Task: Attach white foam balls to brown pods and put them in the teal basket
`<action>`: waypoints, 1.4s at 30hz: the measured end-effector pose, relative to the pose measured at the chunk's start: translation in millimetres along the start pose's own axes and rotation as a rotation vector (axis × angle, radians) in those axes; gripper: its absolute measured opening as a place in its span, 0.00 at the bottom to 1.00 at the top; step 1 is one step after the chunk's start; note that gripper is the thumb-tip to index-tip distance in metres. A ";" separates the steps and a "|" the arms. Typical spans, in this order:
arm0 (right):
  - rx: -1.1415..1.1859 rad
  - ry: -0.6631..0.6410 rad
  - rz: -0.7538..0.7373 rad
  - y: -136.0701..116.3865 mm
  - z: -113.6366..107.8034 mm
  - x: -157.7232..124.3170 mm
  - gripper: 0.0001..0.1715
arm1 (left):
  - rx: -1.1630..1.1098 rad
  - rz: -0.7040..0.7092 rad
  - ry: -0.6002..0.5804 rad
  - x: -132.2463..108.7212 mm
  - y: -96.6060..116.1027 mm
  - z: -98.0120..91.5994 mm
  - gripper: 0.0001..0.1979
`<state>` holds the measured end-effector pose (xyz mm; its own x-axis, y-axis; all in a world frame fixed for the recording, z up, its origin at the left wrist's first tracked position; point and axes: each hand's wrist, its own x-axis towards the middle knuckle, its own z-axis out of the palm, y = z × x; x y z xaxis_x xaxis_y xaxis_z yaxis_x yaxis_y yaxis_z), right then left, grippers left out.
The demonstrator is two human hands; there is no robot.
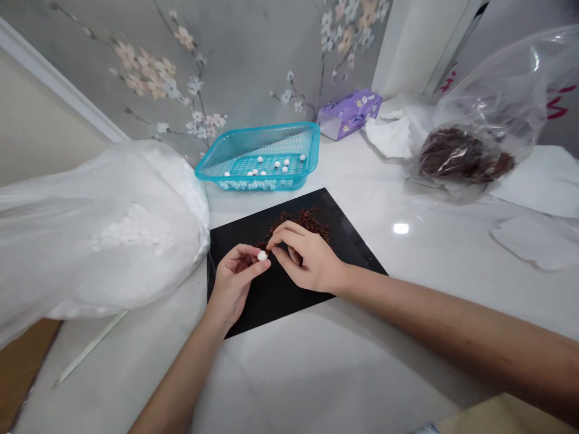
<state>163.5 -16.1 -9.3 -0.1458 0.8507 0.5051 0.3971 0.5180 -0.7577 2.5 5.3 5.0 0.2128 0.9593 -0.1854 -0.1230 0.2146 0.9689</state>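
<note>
I pinch the small white round pellet (pixel 262 255) in my left hand (pixel 235 280); my right hand (pixel 304 256), fingertips closed on it too, should press gently above the black rectangular mat (pixel 289 289).

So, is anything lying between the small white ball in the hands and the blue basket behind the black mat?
Only the loose brown pile on the black mat lies between the white ball, pinched by the left hand and right hand, and the blue basket.
</note>
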 end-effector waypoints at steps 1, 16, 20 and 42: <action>0.004 0.006 0.002 -0.1 -0.1 0.0 0.07 | 0.001 -0.001 0.000 -0.1 0.1 -0.1 0.10; 0.085 -0.040 0.003 1.3 -2.0 -0.2 0.10 | -0.024 0.004 -0.009 1.0 -1.2 -0.4 0.13; 0.087 -0.044 0.009 1.7 -0.9 -0.2 0.09 | -0.044 -0.013 -0.006 1.3 -0.6 -0.3 0.13; 0.078 -0.003 -0.005 2.8 1.3 2.0 0.07 | -0.055 -0.031 -0.044 3.5 -1.0 -3.0 0.04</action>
<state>163.1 -12.8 -11.0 -0.1504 0.8484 0.5076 0.3250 0.5273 -0.7851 0.5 9.0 2.9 0.2594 0.9434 -0.2068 -0.1683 0.2550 0.9522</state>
